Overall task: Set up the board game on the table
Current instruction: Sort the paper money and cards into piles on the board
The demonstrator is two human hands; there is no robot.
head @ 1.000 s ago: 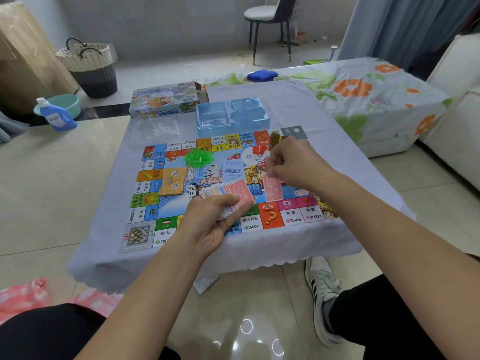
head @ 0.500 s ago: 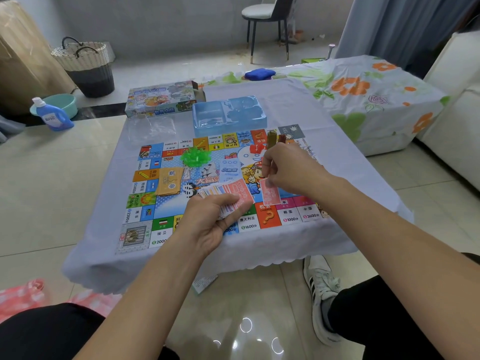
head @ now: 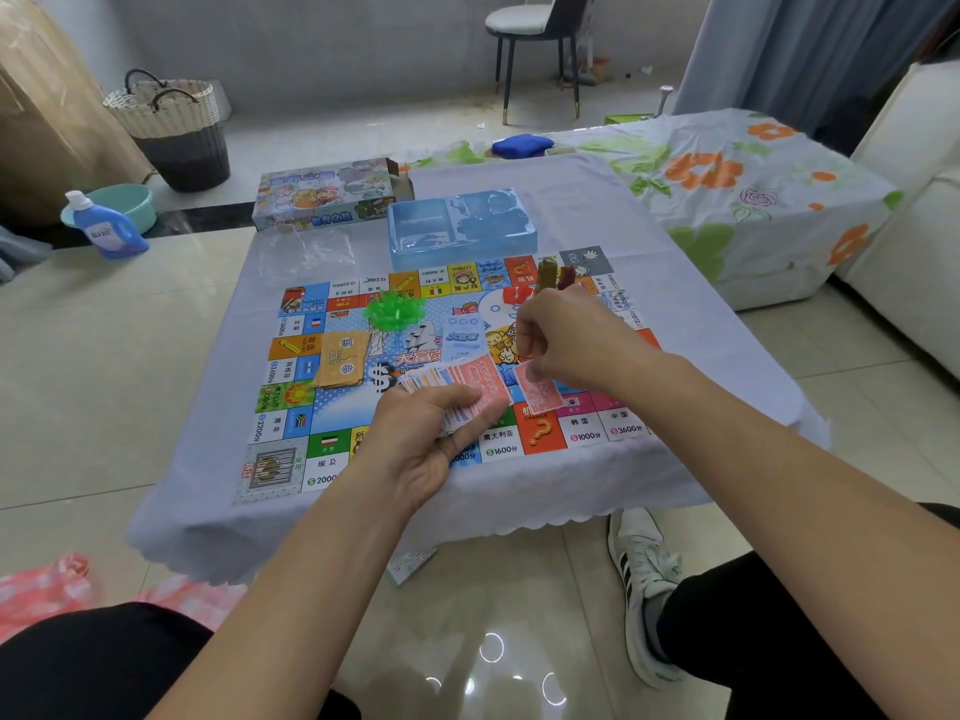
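Fanned stack of paper play-money notes, pink note on top, sits low-centre over the colourful square game board. Left hand grips the fan from below, thumb curled across its face. Right hand, at 2 o'clock from the fan and just beside it, pinches a single pink note between thumb and fingertips; the note hangs just above the board's 5 o'clock region.

Step in hand, by my reading: dealing or sorting the money, one note at a time, off the fan.

Next move likely calls for laying the single note flat somewhere it will not cover play squares, then returning to peel the next top note without dragging two.

Already on the board: tan card deck at 9 o'clock, green plastic house pile at 11 o'clock, small red pieces and upright tokens near 1 o'clock.

Board lies on the pale lilac-clothed counter. Beyond it at 12 o'clock, clear blue plastic insert tray; printed game box at 11 o'clock; clear plastic wrap beside it.
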